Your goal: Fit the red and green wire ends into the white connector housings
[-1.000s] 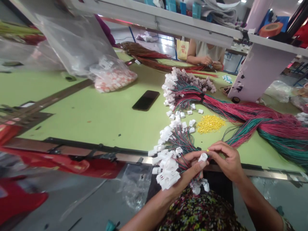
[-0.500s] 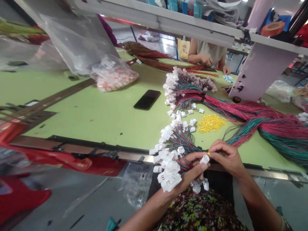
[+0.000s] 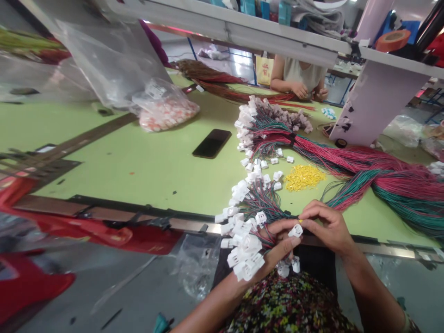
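My left hand (image 3: 277,247) is closed around wires and pinches one white connector (image 3: 296,230) between thumb and fingers. My right hand (image 3: 328,226) pinches a tiny yellow piece (image 3: 300,221) right at that connector's upper end; whether it sits inside the connector I cannot tell. Around my left hand hang several more white connectors (image 3: 244,252) on thin red and green wires. The wire bundle (image 3: 263,196) continues onto the table edge, its white ends fanned to the left. Just beyond my hands lies a heap of small yellow pieces (image 3: 305,178).
A large red and green wire bundle (image 3: 364,162) stretches across the right side of the green table (image 3: 156,171). A black phone (image 3: 212,143) and a clear bag of parts (image 3: 168,111) lie farther left. Across the table another person (image 3: 301,78) works under a shelf (image 3: 243,32).
My hands stay almost in place, with the yellow piece and connector shifting only slightly. Across the table, the other person's hands have lifted away from the small blue and white pieces.
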A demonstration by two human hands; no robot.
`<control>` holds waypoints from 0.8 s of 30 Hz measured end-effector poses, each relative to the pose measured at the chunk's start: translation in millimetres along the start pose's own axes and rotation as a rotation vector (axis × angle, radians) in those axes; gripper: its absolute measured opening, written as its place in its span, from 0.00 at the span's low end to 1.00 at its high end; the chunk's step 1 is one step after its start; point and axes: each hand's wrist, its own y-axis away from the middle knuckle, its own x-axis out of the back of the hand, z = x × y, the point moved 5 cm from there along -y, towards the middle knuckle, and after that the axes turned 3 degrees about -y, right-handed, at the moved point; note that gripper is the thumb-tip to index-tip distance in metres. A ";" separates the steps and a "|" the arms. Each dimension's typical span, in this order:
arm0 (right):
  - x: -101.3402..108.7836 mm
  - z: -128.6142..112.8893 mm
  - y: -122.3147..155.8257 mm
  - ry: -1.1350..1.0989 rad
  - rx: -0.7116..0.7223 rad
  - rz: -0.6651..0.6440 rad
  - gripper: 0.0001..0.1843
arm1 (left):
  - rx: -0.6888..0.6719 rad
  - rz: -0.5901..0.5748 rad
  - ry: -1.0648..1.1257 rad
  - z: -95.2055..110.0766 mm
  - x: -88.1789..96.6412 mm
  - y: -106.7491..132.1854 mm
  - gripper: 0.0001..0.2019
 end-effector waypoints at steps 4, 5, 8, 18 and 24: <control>1.5 -8.6 7.5 0.006 0.031 0.093 0.03 | -0.118 0.129 -0.106 -9.9 3.3 -0.5 0.18; -0.6 -11.5 10.2 0.008 0.025 0.088 0.03 | -0.149 0.164 -0.133 -12.2 4.3 -0.2 0.17; -7.9 -20.9 18.0 0.037 0.016 0.068 0.05 | -0.223 0.239 -0.239 -12.8 6.8 1.9 0.15; -12.5 -28.6 25.0 0.108 0.066 0.094 0.09 | -0.571 0.231 -0.476 17.3 3.8 8.6 0.20; -13.3 -24.3 25.6 0.079 0.059 0.105 0.08 | -0.604 0.255 -0.462 17.8 2.5 10.5 0.20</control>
